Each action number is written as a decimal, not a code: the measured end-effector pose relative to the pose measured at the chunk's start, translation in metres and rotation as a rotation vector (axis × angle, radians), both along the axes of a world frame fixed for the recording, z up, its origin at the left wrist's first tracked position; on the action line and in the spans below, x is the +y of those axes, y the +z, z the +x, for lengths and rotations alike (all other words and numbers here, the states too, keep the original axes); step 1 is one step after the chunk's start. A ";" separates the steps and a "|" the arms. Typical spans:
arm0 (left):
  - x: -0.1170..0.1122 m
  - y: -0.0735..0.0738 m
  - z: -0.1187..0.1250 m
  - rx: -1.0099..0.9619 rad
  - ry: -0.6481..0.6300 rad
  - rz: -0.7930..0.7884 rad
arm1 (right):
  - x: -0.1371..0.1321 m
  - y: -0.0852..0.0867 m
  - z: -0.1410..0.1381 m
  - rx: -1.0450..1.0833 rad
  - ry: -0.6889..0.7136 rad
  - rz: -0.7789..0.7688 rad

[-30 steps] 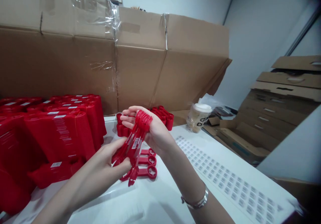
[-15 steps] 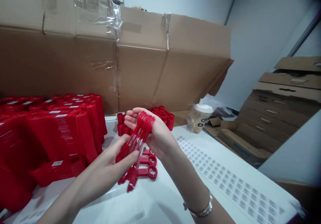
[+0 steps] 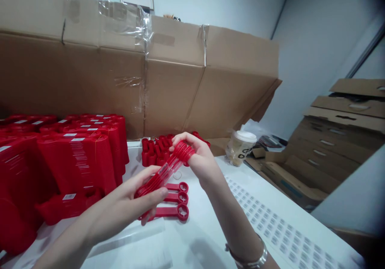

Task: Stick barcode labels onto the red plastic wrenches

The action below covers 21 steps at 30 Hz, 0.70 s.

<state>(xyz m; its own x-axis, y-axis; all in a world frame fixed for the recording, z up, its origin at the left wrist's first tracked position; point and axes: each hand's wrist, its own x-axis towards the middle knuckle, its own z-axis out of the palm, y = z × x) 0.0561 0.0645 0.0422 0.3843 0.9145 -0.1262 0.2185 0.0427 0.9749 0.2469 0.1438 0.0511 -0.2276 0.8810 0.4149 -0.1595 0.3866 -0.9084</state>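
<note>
Gripping a bundle of red plastic spanners [image 3: 159,178], the right hand [image 3: 201,158] curls closed around its ring ends and the left hand [image 3: 120,208] closes on its lower ends. Three loose spanners [image 3: 177,198] lie just below the grip, and a red pile [image 3: 156,152] remains behind it.

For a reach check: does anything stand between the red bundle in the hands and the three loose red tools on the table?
Nothing visible stands between them. The bundle of red plastic tools, held by the left hand and right hand, sits above the three loose red tools. Only the left hand's fingers reach across the lowest one's end.
</note>
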 end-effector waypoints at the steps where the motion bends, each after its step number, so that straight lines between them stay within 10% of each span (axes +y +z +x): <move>1: -0.003 0.003 -0.001 0.005 -0.019 -0.021 | -0.002 0.000 0.005 -0.058 -0.015 0.035; 10: -0.018 -0.014 0.014 -0.085 -0.261 -0.305 | -0.040 -0.030 0.051 -0.512 -0.098 0.390; 17: -0.043 -0.066 0.025 -0.265 -0.229 -0.613 | -0.087 -0.024 0.089 -0.957 0.347 0.023; 21: -0.063 -0.088 0.034 -0.191 -0.144 -0.672 | -0.114 -0.018 0.094 -1.073 0.432 0.071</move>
